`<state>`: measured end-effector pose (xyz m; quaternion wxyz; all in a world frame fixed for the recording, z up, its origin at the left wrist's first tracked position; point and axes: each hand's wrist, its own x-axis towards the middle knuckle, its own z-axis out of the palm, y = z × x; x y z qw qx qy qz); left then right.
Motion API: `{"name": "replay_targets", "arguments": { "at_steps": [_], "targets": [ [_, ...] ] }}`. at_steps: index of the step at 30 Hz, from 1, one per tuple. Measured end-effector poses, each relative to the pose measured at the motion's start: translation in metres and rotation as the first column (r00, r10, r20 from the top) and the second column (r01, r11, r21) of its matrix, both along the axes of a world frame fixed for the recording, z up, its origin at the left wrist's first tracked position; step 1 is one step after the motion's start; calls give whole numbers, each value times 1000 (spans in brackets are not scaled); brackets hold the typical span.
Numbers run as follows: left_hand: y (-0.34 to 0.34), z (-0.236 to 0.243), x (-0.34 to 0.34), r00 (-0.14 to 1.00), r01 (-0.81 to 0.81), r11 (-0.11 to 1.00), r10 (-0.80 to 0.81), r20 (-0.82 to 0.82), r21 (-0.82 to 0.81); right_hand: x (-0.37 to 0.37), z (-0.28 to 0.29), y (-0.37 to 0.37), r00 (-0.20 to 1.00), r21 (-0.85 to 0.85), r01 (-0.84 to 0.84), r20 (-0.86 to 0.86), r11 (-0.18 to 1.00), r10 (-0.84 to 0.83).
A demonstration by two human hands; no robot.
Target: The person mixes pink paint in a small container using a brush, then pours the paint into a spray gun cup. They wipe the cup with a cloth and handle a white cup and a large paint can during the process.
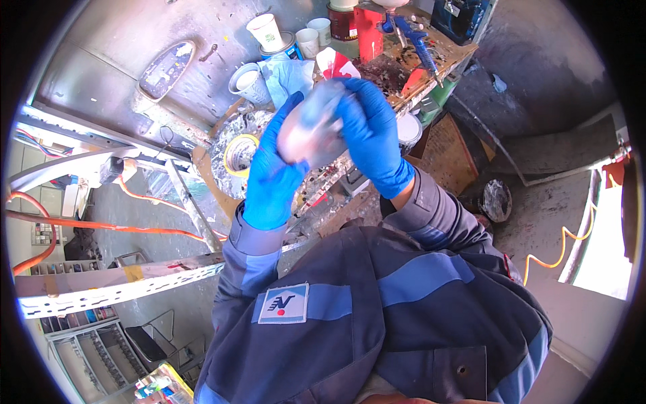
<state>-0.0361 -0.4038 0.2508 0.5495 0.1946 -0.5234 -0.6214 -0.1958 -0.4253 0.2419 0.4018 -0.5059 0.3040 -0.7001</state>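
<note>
Both my hands wear blue gloves and are raised close to the camera. My left hand (272, 172) and my right hand (371, 135) together grip a pale, roundish object (311, 128). It is blurred, whitish-pink with a grey-blue patch. My left hand cups it from the left and below. My right hand wraps over its top and right side. Below them lies a paint-spattered workbench (397, 74).
On the bench stand white cups (264, 30), a paint tin (343, 23), a blue spray gun (417, 40) and a blue cloth (286, 74). A yellow-rimmed can (239, 153) sits lower left. Orange hoses (101, 225) and a metal rail (114, 286) lie left.
</note>
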Motion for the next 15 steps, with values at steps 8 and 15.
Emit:
{"name": "replay_targets", "arguments": {
  "at_steps": [8, 15],
  "targets": [
    [31, -19, -65, 722, -684, 728, 665, -190, -51, 29, 14, 14, 804, 101, -169, 590, 980, 78],
    [13, 15, -16, 961, -274, 957, 270, 50, 91, 0, 5, 10, 981, 134, -122, 167, 983, 99]
  ]
}}
